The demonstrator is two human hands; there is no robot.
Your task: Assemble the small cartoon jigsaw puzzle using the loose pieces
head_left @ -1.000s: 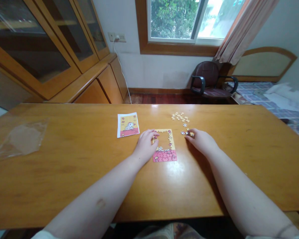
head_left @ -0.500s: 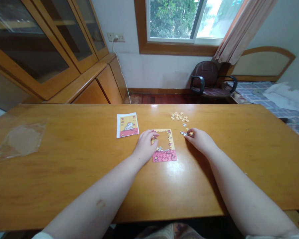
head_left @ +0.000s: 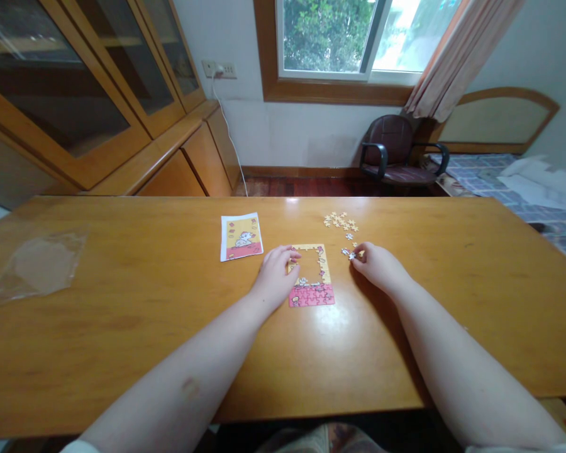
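Observation:
A partly assembled jigsaw puzzle (head_left: 311, 294) lies on the table, its yellow border and pink lower rows joined around an open middle. My left hand (head_left: 277, 270) rests on its left edge, fingers apart and slightly curled. To the right of the puzzle, my right hand (head_left: 375, 261) pinches a small white puzzle piece (head_left: 352, 256) between thumb and finger, at table level. Another white piece (head_left: 344, 251) lies just left of those fingertips. Loose yellow puzzle pieces (head_left: 340, 221) are scattered beyond, and the fingers partly hide some nearer ones.
A printed reference picture (head_left: 243, 239) lies to the left of the puzzle. A clear plastic bag (head_left: 42, 264) is at the table's far left. Beyond the wooden table (head_left: 160, 327) stand an office chair (head_left: 391, 151), a glass-door cabinet (head_left: 117, 69) and a bed (head_left: 509, 182).
My right fingertips have shifted slightly, and the white piece at them now sits apart from the one to its left. My left hand has stayed in place.

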